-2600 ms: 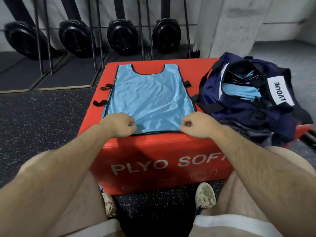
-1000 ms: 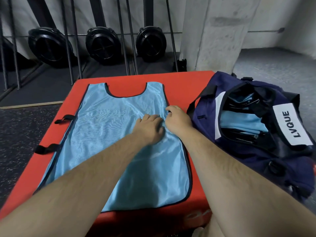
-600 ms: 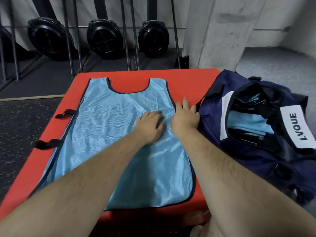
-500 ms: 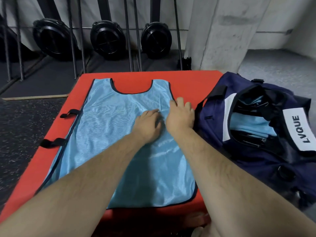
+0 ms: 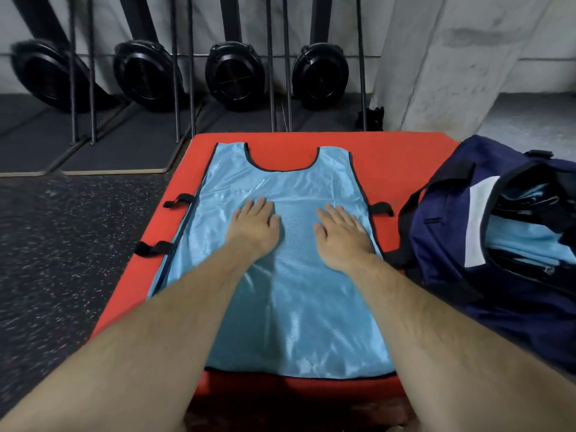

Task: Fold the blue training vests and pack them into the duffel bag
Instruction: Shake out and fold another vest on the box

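While the blue vest point(image 5: 280, 275) lies spread flat on the red box point(image 5: 399, 151), its black side straps point(image 5: 152, 247) poking out at the left, the left hand point(image 5: 255, 224) presses palm-down on the cloth, fingers straight, gripping nothing. The right hand point(image 5: 341, 230) does likewise near the vest's right edge. Smoothing seems the step in hand (no fold made yet). Next, I judge, a side edge must be pinched and carried across. Furthest right, the duffel bag point(image 5: 442, 229) sits open with folded blue cloth point(image 5: 526, 241) inside.
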Available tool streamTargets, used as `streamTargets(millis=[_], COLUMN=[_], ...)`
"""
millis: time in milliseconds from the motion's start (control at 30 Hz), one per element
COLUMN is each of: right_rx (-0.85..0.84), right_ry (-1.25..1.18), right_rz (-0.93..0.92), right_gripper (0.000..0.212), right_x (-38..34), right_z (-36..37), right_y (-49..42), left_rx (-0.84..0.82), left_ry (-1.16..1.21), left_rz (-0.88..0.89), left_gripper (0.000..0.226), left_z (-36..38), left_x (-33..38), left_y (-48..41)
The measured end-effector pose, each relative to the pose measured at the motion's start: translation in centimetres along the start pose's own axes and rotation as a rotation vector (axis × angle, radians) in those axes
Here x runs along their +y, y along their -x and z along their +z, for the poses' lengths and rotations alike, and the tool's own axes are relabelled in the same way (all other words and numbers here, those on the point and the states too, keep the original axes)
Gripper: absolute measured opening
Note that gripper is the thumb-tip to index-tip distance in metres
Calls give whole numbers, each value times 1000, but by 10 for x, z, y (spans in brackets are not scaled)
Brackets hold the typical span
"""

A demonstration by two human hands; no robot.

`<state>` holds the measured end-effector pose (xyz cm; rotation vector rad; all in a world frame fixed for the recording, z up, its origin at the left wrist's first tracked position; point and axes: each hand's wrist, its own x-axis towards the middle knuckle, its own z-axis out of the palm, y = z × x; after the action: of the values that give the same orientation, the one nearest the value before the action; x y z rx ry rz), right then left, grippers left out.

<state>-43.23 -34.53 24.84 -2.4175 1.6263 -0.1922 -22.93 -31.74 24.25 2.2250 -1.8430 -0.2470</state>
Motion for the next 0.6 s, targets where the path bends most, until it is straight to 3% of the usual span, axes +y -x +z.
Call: streamTargets(millis=[100, 200, 300, 400, 600], right_rx=[-28, 23, 99, 56, -21], right_ry=[30, 86, 7, -87, 3], right_rz=[21, 67, -45, -115, -144], right_gripper=[54, 58, 61, 54, 55], right_x=[1, -22, -76, -113, -96], right_z=[-3, -9, -5, 15, 30], right_y=[-1, -7, -12, -11, -10], left_rx=[16, 6, 16, 48, 71], left_ry=[-3, -27, 4, 42, -21], left_rz=[-68, -21, -15, -34, -76], left_gripper=[55, 54, 48, 46, 53], left_z=[-11, -11, -7, -7, -15], left_x=[-33, -42, -34, -37, -75], left_y=[0, 2, 2, 0, 10])
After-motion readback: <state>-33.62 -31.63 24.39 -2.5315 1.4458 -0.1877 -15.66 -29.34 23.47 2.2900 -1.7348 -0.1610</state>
